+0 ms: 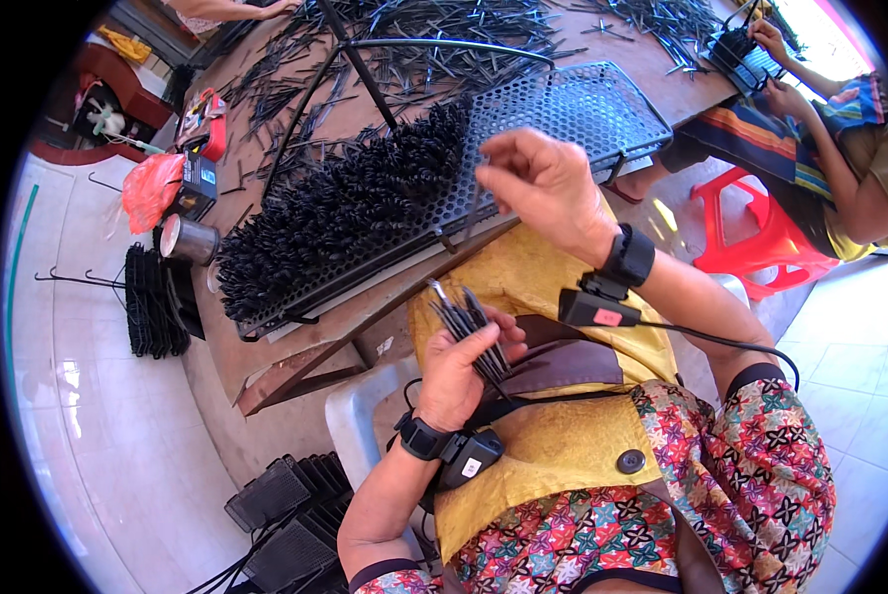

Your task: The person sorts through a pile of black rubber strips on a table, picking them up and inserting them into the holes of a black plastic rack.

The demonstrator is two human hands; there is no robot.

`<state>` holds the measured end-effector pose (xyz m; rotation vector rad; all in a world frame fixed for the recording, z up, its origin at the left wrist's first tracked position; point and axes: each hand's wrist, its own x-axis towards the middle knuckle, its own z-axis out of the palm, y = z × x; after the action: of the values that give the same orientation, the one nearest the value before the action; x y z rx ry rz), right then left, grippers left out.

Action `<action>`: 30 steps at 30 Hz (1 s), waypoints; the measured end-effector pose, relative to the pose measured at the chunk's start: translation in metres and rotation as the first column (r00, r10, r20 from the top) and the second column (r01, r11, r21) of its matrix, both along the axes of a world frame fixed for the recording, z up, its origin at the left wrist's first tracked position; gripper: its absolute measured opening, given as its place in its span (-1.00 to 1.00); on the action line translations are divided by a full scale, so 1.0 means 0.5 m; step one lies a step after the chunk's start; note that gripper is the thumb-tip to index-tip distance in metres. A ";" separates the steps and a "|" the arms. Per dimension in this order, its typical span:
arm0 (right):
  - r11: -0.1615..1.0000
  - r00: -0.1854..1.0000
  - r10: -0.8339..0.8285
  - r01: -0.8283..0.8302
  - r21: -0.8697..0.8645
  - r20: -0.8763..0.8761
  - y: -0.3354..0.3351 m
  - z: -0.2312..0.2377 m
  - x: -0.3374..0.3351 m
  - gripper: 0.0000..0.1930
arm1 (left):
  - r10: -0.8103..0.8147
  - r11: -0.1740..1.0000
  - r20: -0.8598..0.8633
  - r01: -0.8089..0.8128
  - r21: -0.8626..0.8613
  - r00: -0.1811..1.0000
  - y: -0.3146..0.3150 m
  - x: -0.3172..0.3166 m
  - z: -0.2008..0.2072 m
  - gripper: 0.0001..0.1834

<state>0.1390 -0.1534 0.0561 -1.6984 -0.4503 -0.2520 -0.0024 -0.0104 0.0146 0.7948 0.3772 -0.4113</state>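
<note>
- the left hand (452,374), nearest the body, is closed around a small bunch of thin black sticks (460,325), held over the lap; these seem to be waiting to go in.
- the right hand (555,193) is above the near edge of the tray, thumb and fingers bent close together; whether it pinches a stick, i cannot tell.
- the tray (578,107), full of round holes, lies slantwise on the brown table (234,346). its left part, over half by the look of it, is packed with upright black pieces (340,193); that share looks done.
- the tray's right part shows bare holes, so i judge that stretch is left to fill.
- beyond the tray, a wide heap of loose sticks (444,67) covers the table, so plenty seems left for later.
</note>
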 end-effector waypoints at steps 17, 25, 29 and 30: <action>0.807 0.797 0.251 0.141 -0.573 0.549 0.041 -0.006 0.047 -0.78 | -0.086 0.994 0.052 0.082 0.079 0.995 0.004 -0.005 -0.030 -0.74; 0.850 0.791 0.308 0.021 -0.526 0.529 0.041 0.003 0.063 -0.75 | 0.024 0.996 0.082 -0.031 0.087 0.996 -0.003 0.000 -0.005 -0.80; 0.914 0.757 0.278 -0.018 -0.406 0.592 0.036 -0.001 0.059 -0.85 | 0.047 0.996 0.059 -0.051 0.066 0.997 0.001 0.001 -0.011 -0.77; 0.918 0.756 0.277 -0.027 -0.395 0.594 0.034 0.003 0.057 -0.84 | 0.047 0.997 0.057 -0.050 0.063 0.997 0.001 0.002 -0.012 -0.77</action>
<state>0.1676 -0.1364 0.0577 -1.8955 -1.2144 -0.6742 -0.0015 -0.0101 0.0088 0.8565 0.3589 -0.3322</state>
